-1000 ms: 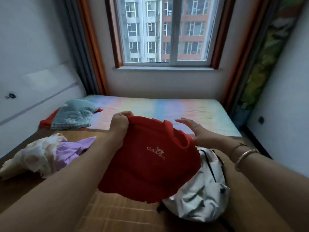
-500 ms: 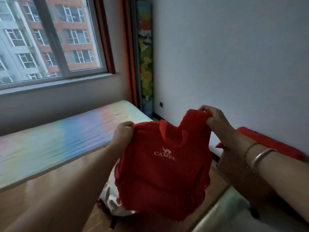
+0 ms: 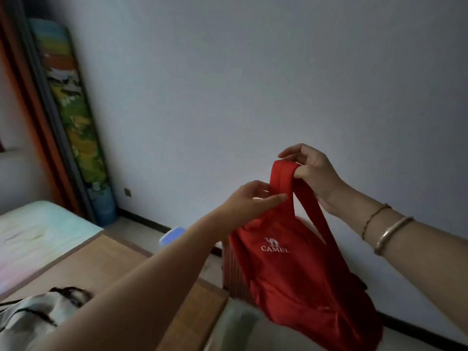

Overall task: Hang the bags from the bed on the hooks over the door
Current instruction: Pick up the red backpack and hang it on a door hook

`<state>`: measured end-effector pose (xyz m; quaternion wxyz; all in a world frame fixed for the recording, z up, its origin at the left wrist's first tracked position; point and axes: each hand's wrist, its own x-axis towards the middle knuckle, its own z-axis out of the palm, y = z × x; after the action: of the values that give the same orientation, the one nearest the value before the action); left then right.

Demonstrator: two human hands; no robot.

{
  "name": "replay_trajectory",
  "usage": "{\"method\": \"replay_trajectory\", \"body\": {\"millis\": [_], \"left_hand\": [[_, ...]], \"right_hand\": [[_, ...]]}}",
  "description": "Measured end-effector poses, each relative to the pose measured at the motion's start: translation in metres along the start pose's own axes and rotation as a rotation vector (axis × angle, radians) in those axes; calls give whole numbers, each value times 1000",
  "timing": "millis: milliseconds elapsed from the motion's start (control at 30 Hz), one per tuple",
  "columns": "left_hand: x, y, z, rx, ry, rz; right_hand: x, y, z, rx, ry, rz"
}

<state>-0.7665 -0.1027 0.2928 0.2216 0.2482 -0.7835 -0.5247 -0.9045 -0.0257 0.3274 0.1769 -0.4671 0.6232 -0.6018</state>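
Observation:
A red cloth bag with white "CAMEL" lettering hangs in the air in front of the white wall. My right hand pinches the top of its long strap loop. My left hand touches the strap lower down, fingers stretched along it. A white bag with black straps lies on the bed at the lower left, partly behind my left forearm. No door or hooks are in view.
The bed's wooden mat and pastel mattress fill the left. A colourful rolled panel leans in the corner. A red-topped woven stool stands behind the bag, and a pale blue box sits on the floor.
The view has swung right from the window to the wall. The red bag was lifted off the bed; my right hand went from free to holding the strap top, my left from the bag's edge to the strap.

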Motion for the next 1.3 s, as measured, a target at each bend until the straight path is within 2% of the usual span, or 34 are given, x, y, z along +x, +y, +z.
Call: {"method": "replay_trajectory", "body": {"millis": [100,233,400,500,667,800,1000,1167,1300], "left_hand": [[58,22,70,17,-11,88],[120,59,161,-90,-168,186],[187,116,268,-169,-336,346],[224,144,319,-154,-404,447],[288,195,410,-209,-616,585],[326,250,487,-314,-863,582],[348,334,581,-422,-1115,656],[348,418,660,-503,-1204,771],[346,497,711,-569,-1194,808]], "right_hand": [[13,13,-80,-43,106,-7],[24,28,-196,-139,279,-17],[20,49,-335,-272,515,62],[12,63,-394,-312,612,107],[-4,79,-487,-339,777,177],[-19,71,-555,-380,900,189],[-51,44,-633,-487,1118,134],[-89,21,-710,-792,1221,46],[-107,-17,-781,-1213,1391,-116]]}}
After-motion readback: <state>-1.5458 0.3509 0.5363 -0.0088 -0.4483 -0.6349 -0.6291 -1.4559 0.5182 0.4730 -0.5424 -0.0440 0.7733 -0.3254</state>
